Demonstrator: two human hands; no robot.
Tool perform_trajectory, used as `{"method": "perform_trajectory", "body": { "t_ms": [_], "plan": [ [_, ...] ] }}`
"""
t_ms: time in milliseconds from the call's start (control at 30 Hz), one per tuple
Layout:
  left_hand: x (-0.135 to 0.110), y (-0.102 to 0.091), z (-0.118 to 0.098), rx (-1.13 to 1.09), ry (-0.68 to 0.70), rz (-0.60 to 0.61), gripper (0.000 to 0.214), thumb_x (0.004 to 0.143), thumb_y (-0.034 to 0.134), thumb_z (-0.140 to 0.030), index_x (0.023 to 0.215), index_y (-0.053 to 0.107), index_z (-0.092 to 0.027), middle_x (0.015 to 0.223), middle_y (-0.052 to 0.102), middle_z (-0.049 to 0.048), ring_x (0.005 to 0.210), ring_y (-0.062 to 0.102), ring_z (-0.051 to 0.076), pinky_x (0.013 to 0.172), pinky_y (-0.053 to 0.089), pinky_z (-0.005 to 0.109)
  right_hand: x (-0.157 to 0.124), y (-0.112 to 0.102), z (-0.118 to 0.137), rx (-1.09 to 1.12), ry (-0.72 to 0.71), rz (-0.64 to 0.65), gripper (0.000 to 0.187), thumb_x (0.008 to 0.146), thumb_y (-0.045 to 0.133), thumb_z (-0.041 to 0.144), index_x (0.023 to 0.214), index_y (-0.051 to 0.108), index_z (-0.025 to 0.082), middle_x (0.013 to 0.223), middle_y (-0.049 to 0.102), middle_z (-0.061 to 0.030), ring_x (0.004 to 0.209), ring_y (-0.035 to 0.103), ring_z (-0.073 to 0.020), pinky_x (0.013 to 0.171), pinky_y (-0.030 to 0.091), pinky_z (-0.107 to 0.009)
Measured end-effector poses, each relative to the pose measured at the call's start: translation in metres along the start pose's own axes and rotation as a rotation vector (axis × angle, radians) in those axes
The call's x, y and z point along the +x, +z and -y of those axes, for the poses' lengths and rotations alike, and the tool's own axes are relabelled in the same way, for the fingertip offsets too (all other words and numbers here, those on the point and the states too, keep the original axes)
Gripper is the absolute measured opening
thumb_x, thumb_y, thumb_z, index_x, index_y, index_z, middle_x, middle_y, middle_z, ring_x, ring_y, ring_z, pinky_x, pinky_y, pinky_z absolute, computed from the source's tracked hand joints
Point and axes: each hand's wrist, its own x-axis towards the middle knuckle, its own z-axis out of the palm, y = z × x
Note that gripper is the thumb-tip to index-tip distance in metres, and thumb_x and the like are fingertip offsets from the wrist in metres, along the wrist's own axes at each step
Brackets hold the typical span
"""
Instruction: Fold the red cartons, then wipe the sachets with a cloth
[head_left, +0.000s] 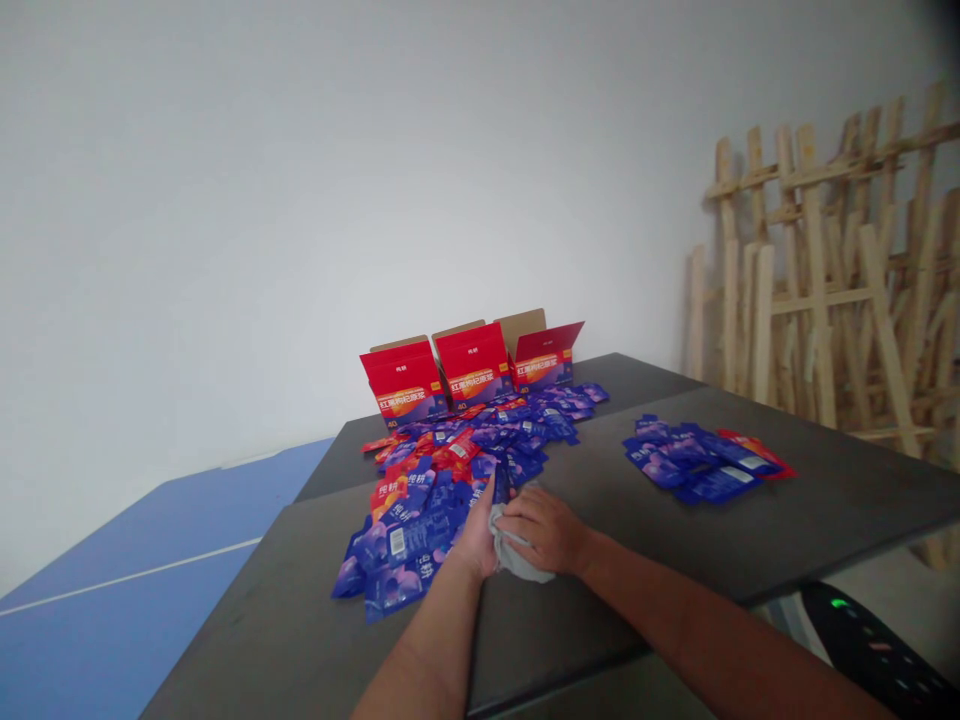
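Observation:
Near the front middle of the dark table, my left hand [480,535] is closed around a dark blue pouch [502,485], whose top end sticks up past the fingers. My right hand [546,528] presses a pale grey cloth [519,562] against that pouch; its fingers are bent over the cloth. The lower part of the pouch is hidden by the cloth and hands. Left of my hands and beyond them spreads a heap of blue and red pouches [431,530]. A smaller pile of pouches [694,460], mostly blue with some red, lies to the right.
Three open red cartons [472,378] stand at the back of the dark table [585,620]. A blue table with a white line [142,540] adjoins at left. Wooden frames [817,290] lean on the right wall. A black device with a green light [862,630] is at lower right.

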Motion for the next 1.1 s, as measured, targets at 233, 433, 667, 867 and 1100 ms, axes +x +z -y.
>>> {"method": "perform_trajectory", "body": {
  "t_ms": [233,433,667,867,1100],
  "plan": [
    [0.003,0.006,0.012,0.204,0.177,0.005,0.045,0.076,0.068,-0.055,0.102,0.064,-0.018,0.078,0.067,0.0029,0.072,0.064,0.017,0.071,0.048,0.029,-0.001,-0.002,-0.009,0.035,0.266,-0.077,0.018,0.089,0.053,0.024,0.105,0.061,0.022,0.094,0.064,-0.0082,0.089,0.058,-0.0216,0.081,0.050,-0.038],
    [-0.001,0.001,0.014,0.401,0.163,0.006,0.043,0.079,0.066,-0.053,0.109,0.061,-0.023,0.068,0.058,-0.0033,0.054,0.047,0.009,0.048,0.030,0.018,-0.005,0.001,-0.026,0.046,0.530,-0.251,0.013,0.090,0.050,0.024,0.100,0.058,0.021,0.091,0.061,-0.0078,0.088,0.060,-0.0208,0.079,0.051,-0.036],
    [-0.005,0.003,0.011,0.348,0.051,0.069,0.043,0.076,0.069,-0.053,0.104,0.059,-0.021,0.068,0.046,-0.0041,0.052,0.041,0.005,0.040,0.018,0.015,-0.011,0.003,-0.043,-0.002,0.719,-0.360,0.013,0.090,0.050,0.029,0.095,0.058,0.020,0.090,0.061,-0.0071,0.088,0.059,-0.0215,0.080,0.050,-0.037],
    [-0.011,-0.004,-0.004,-0.004,-0.032,0.168,0.035,0.081,0.063,-0.046,0.093,0.059,-0.014,0.074,0.051,0.0030,0.053,0.038,0.006,0.038,0.024,0.015,-0.021,0.011,-0.053,-0.021,0.811,-0.268,0.012,0.086,0.053,0.030,0.090,0.060,0.020,0.089,0.060,-0.0062,0.086,0.059,-0.0219,0.078,0.049,-0.037],
    [-0.006,-0.006,-0.013,-0.159,0.144,0.082,0.022,0.081,0.060,-0.029,0.097,0.060,-0.014,0.081,0.055,0.0060,0.062,0.049,0.010,0.050,0.041,0.019,-0.023,0.015,-0.047,-0.044,0.634,-0.114,0.021,0.085,0.054,0.025,0.103,0.063,0.021,0.099,0.061,-0.0089,0.093,0.057,-0.0231,0.084,0.047,-0.041]
  ]
}}
